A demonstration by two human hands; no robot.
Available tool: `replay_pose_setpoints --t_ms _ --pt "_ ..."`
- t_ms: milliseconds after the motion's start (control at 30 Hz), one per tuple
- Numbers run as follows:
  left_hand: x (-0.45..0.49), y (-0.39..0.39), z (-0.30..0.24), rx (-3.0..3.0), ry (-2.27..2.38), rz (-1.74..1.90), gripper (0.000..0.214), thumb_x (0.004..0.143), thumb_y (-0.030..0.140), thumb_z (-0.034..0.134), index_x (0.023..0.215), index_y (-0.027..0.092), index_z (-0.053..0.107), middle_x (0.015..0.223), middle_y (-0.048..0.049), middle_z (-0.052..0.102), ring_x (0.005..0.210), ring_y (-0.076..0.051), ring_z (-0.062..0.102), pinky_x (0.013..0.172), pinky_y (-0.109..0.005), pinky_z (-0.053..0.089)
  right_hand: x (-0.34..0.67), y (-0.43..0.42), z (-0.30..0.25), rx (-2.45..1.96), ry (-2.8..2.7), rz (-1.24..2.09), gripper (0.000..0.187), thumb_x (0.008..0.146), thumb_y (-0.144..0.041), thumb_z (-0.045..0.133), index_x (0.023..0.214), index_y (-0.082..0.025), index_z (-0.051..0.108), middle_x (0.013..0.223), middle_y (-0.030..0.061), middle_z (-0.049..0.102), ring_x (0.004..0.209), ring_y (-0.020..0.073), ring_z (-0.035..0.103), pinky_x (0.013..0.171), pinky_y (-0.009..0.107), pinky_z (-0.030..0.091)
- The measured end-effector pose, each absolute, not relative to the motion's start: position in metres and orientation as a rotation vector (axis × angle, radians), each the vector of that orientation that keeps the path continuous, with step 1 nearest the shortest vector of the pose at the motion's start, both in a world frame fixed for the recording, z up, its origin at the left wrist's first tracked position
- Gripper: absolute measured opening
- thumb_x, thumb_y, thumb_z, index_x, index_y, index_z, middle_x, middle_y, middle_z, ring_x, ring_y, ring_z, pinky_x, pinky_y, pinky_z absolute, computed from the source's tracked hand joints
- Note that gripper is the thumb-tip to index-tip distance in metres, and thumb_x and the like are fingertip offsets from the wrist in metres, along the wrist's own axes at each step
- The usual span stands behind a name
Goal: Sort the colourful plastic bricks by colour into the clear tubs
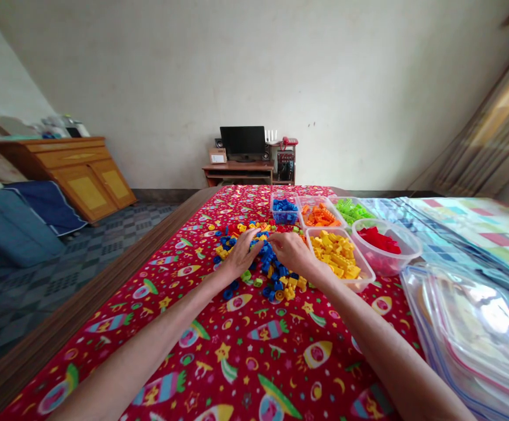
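Note:
A mixed pile of plastic building blocks [275, 279], mostly blue and yellow with a few green and red ones, lies on the red patterned cloth [236, 333]. My left hand [242, 255] rests over the left side of the pile, its fingers stretched forward and the thumb apart. Close by on the right, my right hand [293, 250] reaches into the pile with its fingers curled down; whatever is between its fingertips is hidden. Just right of that wrist stands a clear tub of yellow blocks [335, 254].
Behind the yellow tub are containers of blue blocks [285, 210], orange blocks [319, 216] and green blocks [353, 210]. A round tub [405, 248] with red blocks stands to the right. Stacked clear lids [468, 327] lie at the near right.

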State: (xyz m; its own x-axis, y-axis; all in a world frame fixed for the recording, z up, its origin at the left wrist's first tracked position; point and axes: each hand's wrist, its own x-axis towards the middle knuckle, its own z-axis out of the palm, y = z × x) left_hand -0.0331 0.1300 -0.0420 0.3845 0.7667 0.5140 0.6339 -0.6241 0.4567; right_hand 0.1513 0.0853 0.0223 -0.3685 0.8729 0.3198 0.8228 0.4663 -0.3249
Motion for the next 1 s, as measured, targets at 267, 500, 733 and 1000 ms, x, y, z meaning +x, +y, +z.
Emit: replay_pose_setpoints --t_ms 267,500,733,1000 --pt "-0.065 0.118 -0.054 2.505 1.337 1.112 0.04 0.096 0.037 0.029 0.118 0.016 0.054 0.125 -0.0118 0.056 0.12 -0.022 0.05 0.107 -0.043 0.038 0.152 0.087 0.016 -1.464 -2.297 0.184 0.035 0.086 -0.015 0.043 0.113 -0.017 0.065 0.101 0.0111 0.071 0.096 0.0198 0.064 0.078 0.026 0.042" --pt "-0.061 0.121 -0.056 2.557 1.273 1.137 0.03 0.091 0.03 0.041 0.112 0.018 0.059 0.115 -0.0099 0.063 0.11 -0.023 0.056 0.098 -0.043 0.044 0.145 0.082 -0.012 -1.309 -2.43 0.145 0.04 0.081 -0.011 0.054 0.121 -0.017 0.058 0.125 0.0127 0.059 0.115 0.02 0.053 0.094 0.029 0.041" --pt "-0.061 0.118 -0.053 2.524 1.286 1.147 0.027 0.087 0.034 0.052 0.108 0.02 0.063 0.105 -0.0084 0.066 0.1 -0.023 0.059 0.091 -0.042 0.048 0.147 0.084 -0.002 -1.407 -2.421 0.096 0.022 0.086 -0.016 0.05 0.103 -0.012 0.064 0.096 0.0118 0.068 0.092 0.0186 0.06 0.078 0.025 0.041" --pt "-0.058 0.127 -0.063 2.634 1.119 1.09 0.033 0.088 0.021 0.042 0.115 0.021 0.062 0.121 -0.0092 0.062 0.115 -0.023 0.055 0.101 -0.045 0.042 0.148 0.078 0.008 -1.481 -2.135 0.002 0.028 0.091 -0.015 0.038 0.103 -0.015 0.064 0.093 0.0115 0.067 0.091 0.0191 0.06 0.081 0.027 0.041"
